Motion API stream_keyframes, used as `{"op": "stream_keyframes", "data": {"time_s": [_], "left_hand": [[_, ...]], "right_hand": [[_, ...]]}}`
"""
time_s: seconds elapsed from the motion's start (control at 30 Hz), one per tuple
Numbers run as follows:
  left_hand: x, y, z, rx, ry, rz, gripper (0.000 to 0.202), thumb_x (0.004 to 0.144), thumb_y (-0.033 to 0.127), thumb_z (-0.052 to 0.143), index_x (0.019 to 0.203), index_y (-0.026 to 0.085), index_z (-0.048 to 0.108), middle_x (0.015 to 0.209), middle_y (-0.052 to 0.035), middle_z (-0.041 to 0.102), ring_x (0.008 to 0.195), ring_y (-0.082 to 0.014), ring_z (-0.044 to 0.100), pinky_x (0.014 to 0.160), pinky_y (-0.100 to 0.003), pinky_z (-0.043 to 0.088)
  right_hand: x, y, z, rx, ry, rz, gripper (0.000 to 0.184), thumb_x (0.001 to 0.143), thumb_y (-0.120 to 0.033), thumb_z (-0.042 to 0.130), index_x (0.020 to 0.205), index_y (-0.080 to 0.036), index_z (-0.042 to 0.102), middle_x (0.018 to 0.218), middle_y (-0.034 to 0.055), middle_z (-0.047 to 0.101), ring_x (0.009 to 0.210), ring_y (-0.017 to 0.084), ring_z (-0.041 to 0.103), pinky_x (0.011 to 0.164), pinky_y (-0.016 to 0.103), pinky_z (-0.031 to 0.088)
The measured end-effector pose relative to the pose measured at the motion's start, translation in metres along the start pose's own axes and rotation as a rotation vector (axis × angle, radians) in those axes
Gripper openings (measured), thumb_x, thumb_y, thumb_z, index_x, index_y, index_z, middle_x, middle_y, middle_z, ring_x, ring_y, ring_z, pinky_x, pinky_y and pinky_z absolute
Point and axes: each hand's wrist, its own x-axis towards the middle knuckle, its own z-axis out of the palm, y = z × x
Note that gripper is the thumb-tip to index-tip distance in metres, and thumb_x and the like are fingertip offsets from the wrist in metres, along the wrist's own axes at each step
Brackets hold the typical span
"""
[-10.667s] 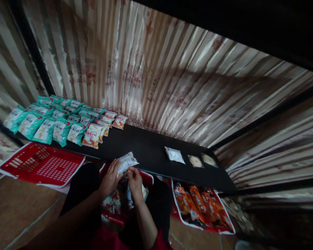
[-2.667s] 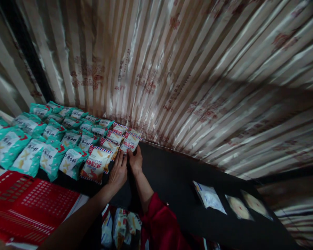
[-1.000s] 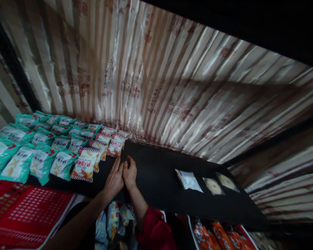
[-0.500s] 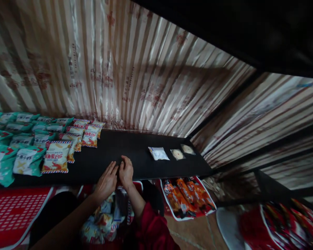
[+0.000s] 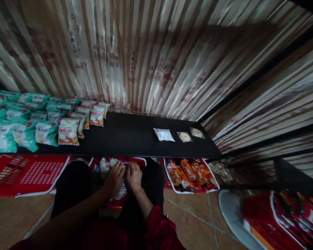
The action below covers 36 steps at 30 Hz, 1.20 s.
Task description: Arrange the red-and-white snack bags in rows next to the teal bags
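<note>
Both hands are low over a red basket (image 5: 143, 162) of small snack bags (image 5: 105, 167) between the knees, in front of the black shelf. My left hand (image 5: 116, 178) reaches in from the left, its fingers apart and slightly bent over the bags. Close beside it, my right hand (image 5: 134, 176) also has loosely bent fingers; its fingertips dip among the bags and are partly hidden. No bag is visibly lifted by either hand. On the shelf's left part stand rows of teal snack bags (image 5: 46, 133), with white-and-orange snack bags (image 5: 68, 131) at their right end.
The black shelf (image 5: 130, 137) carries a white packet (image 5: 164, 134) and two clear packets with round pale contents (image 5: 184, 136). Below are a red basket (image 5: 41, 172), a basket of orange packets (image 5: 189, 173), and another red basket (image 5: 261, 211) at right. A striped sheet (image 5: 125, 59) hangs behind.
Both hands have dropped from the shelf's front edge down to the bags in the basket. The view has tilted downward, showing more floor and knees.
</note>
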Motion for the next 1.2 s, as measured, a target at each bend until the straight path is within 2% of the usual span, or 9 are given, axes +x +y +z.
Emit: {"op": "stream_keyframes", "data": {"time_s": [0.07,0.13,0.27,0.43,0.63,0.73,0.87,1.07,1.2], "left_hand": [[-0.025,-0.008,0.010,0.067,-0.101,-0.144,0.045,0.077,0.022,0.049,0.120,0.010,0.056,0.136,-0.0219,0.047,0.132,-0.0363,0.036,0.102,-0.060,0.032],[-0.045,-0.016,0.016,0.076,-0.234,-0.155,0.042,0.076,0.020,0.049,0.115,0.011,0.059,0.131,-0.0217,0.053,0.129,-0.0352,0.041,0.105,-0.059,0.029],[-0.062,-0.024,0.017,0.093,-0.324,-0.099,0.048,0.071,0.012,0.047,0.118,0.010,0.058,0.129,-0.0213,0.054,0.129,-0.0322,0.041,0.108,-0.055,0.025],[-0.061,-0.025,0.020,0.044,-0.240,-0.100,0.042,0.073,0.012,0.045,0.112,0.012,0.062,0.118,-0.0182,0.062,0.126,-0.0310,0.044,0.109,-0.054,0.025],[-0.059,-0.027,0.027,-0.117,-0.058,-0.164,0.035,0.078,0.020,0.043,0.105,0.011,0.064,0.126,-0.0198,0.056,0.123,-0.0311,0.047,0.104,-0.054,0.033],[-0.056,-0.030,0.027,-0.338,0.114,-0.290,0.032,0.078,0.024,0.043,0.100,0.013,0.064,0.128,-0.0187,0.055,0.122,-0.0288,0.048,0.103,-0.050,0.037],[-0.050,-0.036,0.020,-0.820,0.282,-0.619,0.026,0.071,0.033,0.056,0.090,0.018,0.065,0.119,-0.0129,0.062,0.119,-0.0282,0.051,0.107,-0.050,0.033],[-0.036,-0.048,0.006,-1.133,0.268,-0.907,0.044,0.073,0.055,0.052,0.093,0.017,0.062,0.101,-0.0111,0.068,0.101,-0.0264,0.063,0.087,-0.042,0.050],[-0.031,-0.047,-0.003,-1.317,0.245,-0.980,0.053,0.069,0.061,0.053,0.094,0.015,0.060,0.096,-0.0105,0.068,0.092,-0.0241,0.067,0.079,-0.036,0.053]], "right_hand": [[-0.016,0.005,0.008,-0.143,-0.147,-0.005,0.028,0.079,-0.015,0.050,0.101,-0.018,0.066,0.111,0.0123,0.063,0.104,0.025,0.054,0.093,0.040,0.041],[-0.021,0.006,0.012,-0.207,-0.239,-0.038,0.027,0.078,-0.016,0.053,0.101,-0.019,0.067,0.112,0.0123,0.063,0.107,0.027,0.052,0.094,0.041,0.039],[-0.012,0.002,0.009,-0.244,-0.219,0.026,0.032,0.080,-0.019,0.053,0.110,-0.018,0.064,0.117,0.0141,0.061,0.111,0.028,0.049,0.094,0.040,0.038],[-0.009,0.002,0.001,-0.242,-0.183,0.061,0.037,0.078,-0.020,0.057,0.114,-0.018,0.062,0.125,0.0152,0.058,0.122,0.031,0.043,0.097,0.043,0.035],[0.006,-0.010,0.016,-0.124,-0.236,0.021,0.041,0.080,-0.019,0.055,0.121,-0.018,0.058,0.119,0.0117,0.063,0.112,0.024,0.055,0.096,0.035,0.040],[0.021,-0.022,0.031,-0.126,-0.236,0.062,0.040,0.080,-0.020,0.057,0.119,-0.016,0.059,0.117,0.0126,0.064,0.109,0.023,0.058,0.093,0.032,0.042],[0.028,-0.036,0.042,-0.174,-0.277,0.093,0.022,0.083,-0.018,0.052,0.099,-0.017,0.067,0.096,0.0119,0.070,0.090,0.022,0.064,0.080,0.030,0.045],[0.000,-0.041,0.040,-0.142,-0.200,-0.030,0.019,0.087,-0.019,0.045,0.088,-0.021,0.064,0.090,0.0061,0.065,0.089,0.018,0.059,0.081,0.027,0.042],[-0.027,-0.037,0.039,-0.066,-0.197,-0.123,0.018,0.086,-0.017,0.046,0.088,-0.021,0.064,0.095,0.0059,0.061,0.093,0.019,0.055,0.084,0.029,0.044]]}}
